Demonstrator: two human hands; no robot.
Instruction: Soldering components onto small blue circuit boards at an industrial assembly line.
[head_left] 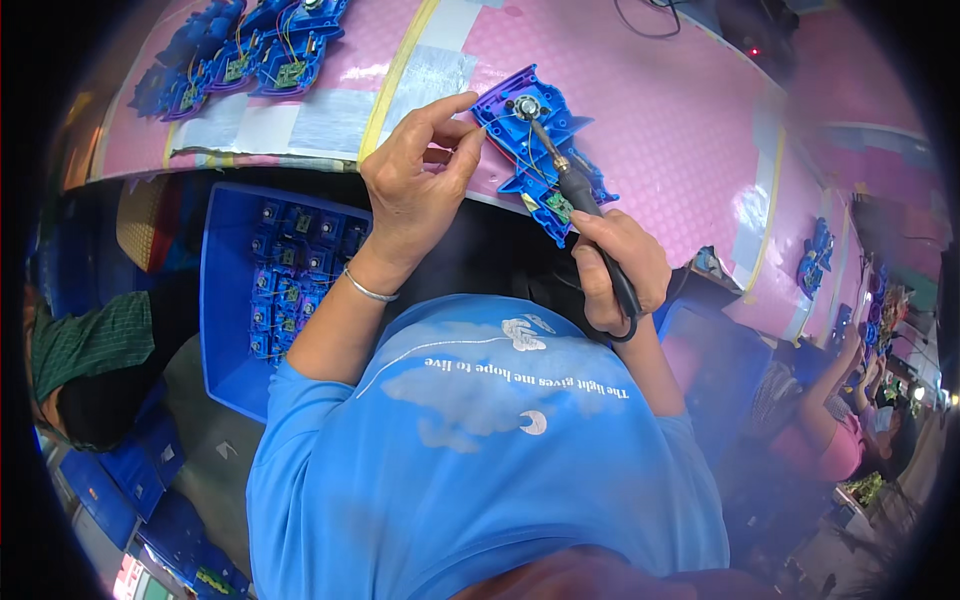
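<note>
A blue and purple plastic housing half (552,200) lies open on the pink bench, with a round metal part (526,106), thin wires and a small green circuit board (558,204) inside. My right hand (622,268) is closed around the dark handle of a soldering iron (580,190); its tip meets the round metal part or hovers just above it. At the housing's left edge, my left hand (425,165) is closed in a pinch. A thin wire (497,124) runs from its fingertips toward the round part. The fingertips partly hide their grip.
More blue housings with boards (290,72) lie at the far left of the pink bench (640,90). A blue bin (228,300) below its edge, at my left, holds several assemblies. Another housing (815,258) lies at right. Other people sit at both sides.
</note>
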